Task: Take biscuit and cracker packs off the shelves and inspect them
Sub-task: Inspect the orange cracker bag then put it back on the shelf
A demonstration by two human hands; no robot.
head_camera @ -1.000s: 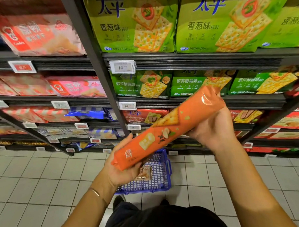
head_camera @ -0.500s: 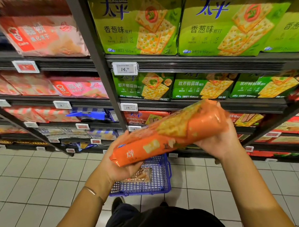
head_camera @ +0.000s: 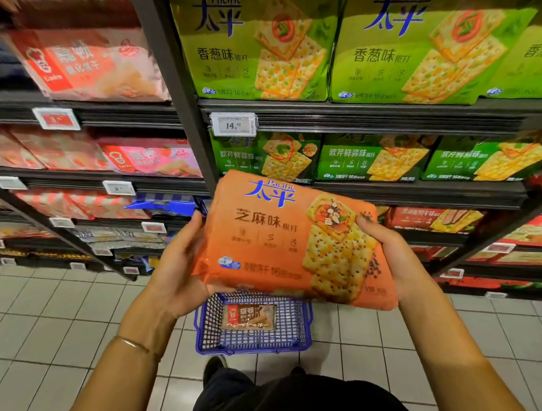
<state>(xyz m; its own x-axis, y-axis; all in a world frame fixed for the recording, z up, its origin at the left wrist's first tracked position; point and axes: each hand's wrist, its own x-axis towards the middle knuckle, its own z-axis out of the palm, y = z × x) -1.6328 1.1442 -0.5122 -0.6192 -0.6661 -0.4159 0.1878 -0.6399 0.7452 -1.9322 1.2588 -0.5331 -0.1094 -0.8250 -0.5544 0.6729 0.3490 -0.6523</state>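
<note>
On my feed the dark metal shelving (head_camera: pixel 178 94) fills everything from 9 o'clock round to 3 o'clock, with pale floor tiles (head_camera: pixel 51 323) below it from 4 to 8 o'clock. The top shelf at 12 to 2 o'clock carries light green Pacific cracker packs (head_camera: pixel 256 47) standing side by side. At 10 o'clock I see pink-and-red biscuit packs (head_camera: pixel 86 64), blurred, with more of the same on the shelf under them. Dark green cracker packs (head_camera: pixel 373 160) line the next shelf down at 2 to 3 o'clock.

The orange Pacific cracker pack (head_camera: pixel 284 245) is off the shelves and held at the centre of my view, front face towards the camera, its top edge tipped a little towards 11 o'clock. It overlaps the dark green row at its top edge. The blue wire basket (head_camera: pixel 306 325) sits on the tiles at 6 o'clock from it.

The left hand (head_camera: pixel 179 265) grips the pack's 9 o'clock edge, thumb lying along the side. The right hand (head_camera: pixel 393 256) grips the 3 o'clock edge, thumb on the printed face and fingers out of sight behind.

1 small brown biscuit pack (head_camera: pixel 249 316) lies flat in the basket. A white price tag (head_camera: pixel 233 123) reading 14 hangs on the shelf lip at 12 o'clock. A thin bracelet (head_camera: pixel 133 343) circles the left wrist.
</note>
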